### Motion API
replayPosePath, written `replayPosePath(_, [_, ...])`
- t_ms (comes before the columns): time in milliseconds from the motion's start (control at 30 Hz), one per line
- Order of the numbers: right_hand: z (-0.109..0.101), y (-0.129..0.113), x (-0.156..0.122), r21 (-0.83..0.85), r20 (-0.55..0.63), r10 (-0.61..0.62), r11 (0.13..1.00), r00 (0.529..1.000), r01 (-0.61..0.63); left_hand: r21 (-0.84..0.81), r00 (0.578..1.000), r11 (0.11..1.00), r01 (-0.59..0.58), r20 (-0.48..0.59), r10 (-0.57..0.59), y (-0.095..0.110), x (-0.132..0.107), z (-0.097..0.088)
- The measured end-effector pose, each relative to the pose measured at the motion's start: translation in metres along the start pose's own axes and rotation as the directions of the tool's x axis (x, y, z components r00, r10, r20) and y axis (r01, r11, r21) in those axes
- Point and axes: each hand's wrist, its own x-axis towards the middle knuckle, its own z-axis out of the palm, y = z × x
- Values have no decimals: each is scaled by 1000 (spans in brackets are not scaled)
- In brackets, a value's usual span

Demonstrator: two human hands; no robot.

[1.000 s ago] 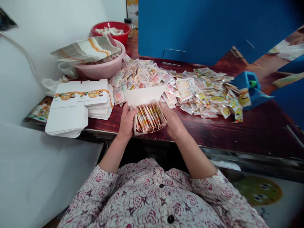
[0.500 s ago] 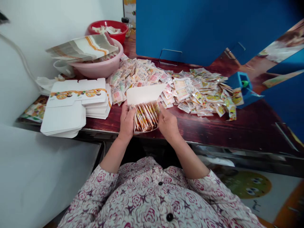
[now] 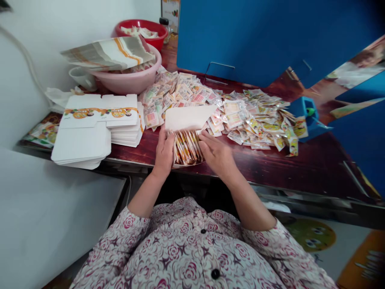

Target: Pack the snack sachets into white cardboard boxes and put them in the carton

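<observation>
A white cardboard box (image 3: 190,117) with its lid flap raised sits at the table's front edge, packed with a row of upright small sachets (image 3: 187,148). My left hand (image 3: 164,150) grips the box's left side, thumb along the near rim and fingers behind. On the right side, my right hand (image 3: 217,154) holds the box, its fingers reaching over the wall beside the sachets; part of its grip is hidden. Just behind the box spreads a heap of loose sachets (image 3: 183,90), running to yellow-printed sachets (image 3: 270,120) on the right.
Flat white cartons (image 3: 82,142) lie stacked at the left. Behind them stand a white cup (image 3: 84,78), a pink basin (image 3: 129,80) with a striped cloth (image 3: 111,54), and a red basin (image 3: 162,34). Blue panels (image 3: 222,36) border the back, near a blue holder (image 3: 302,110).
My right hand has shifted its fingers further over the box's right rim toward the sachets. My left hand keeps its hold. The camera view has shifted slightly.
</observation>
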Motion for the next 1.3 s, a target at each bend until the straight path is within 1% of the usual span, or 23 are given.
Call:
replayPosePath(67, [-1, 2, -7, 39, -61, -32, 999, 998, 35, 51, 1000, 999, -6, -13, 7, 2, -12, -2])
replayPosePath(133, [0, 6, -13, 44, -81, -87, 995, 993, 91, 97, 1000, 995, -20, -4, 20, 3, -25, -2])
replayPosePath(233, [0, 17, -16, 100, -29, -144, 984, 989, 146, 159, 999, 986, -47, 13, 46, 3, -39, 1])
replayPosePath(300, [-2, 21, -13, 185, 20, -169, 969, 985, 163, 196, 999, 979, -51, -3, 53, 2, -42, 3])
replayPosePath(367, [-6, 21, -4, 262, 82, -227, 944, 970, 199, 211, 998, 976, -55, -25, 61, -1, -43, 5])
replayPosePath(433, [-9, 17, 7, 308, 154, -324, 913, 934, 266, 217, 996, 974, -63, -48, 75, -3, -44, 6])
replayPosePath(500, [-8, 11, 20, 331, 213, -429, 877, 878, 349, 223, 994, 972, -73, -61, 88, -4, -46, 6])
replayPosePath(567, [-5, 6, 32, 340, 239, -514, 839, 824, 424, 226, 994, 971, -80, -57, 95, -4, -47, 5])
replayPosePath(667, [0, 3, 43, 327, 265, -580, 806, 770, 494, 208, 995, 974, -88, -33, 97, -3, -50, 5])
replayPosePath(767, [3, 2, 43, 282, 282, -614, 788, 737, 548, 201, 995, 976, -86, -25, 93, -3, -51, 4])
replayPosePath(833, [3, 0, 41, 227, 300, -612, 791, 732, 568, 206, 996, 975, -83, -23, 90, -2, -52, 4])
replayPosePath(900, [3, -3, 38, 173, 321, -592, 804, 739, 569, 212, 996, 974, -81, -18, 87, -1, -52, 4])
replayPosePath(1000, [3, -9, 37, 139, 342, -575, 813, 744, 565, 242, 995, 966, -89, -14, 95, 1, -51, 3])
replayPosePath(1100, [4, -12, 39, 128, 351, -568, 817, 745, 562, 307, 987, 939, -155, 3, 162, 1, -50, 3])
replayPosePath(1167, [5, -12, 39, 131, 339, -556, 827, 759, 547, 352, 975, 912, -212, 19, 220, -1, -48, 3])
replayPosePath(1300, [3, -6, 38, 226, 297, -552, 834, 780, 504, 415, 950, 862, -292, 23, 311, -3, -47, 4])
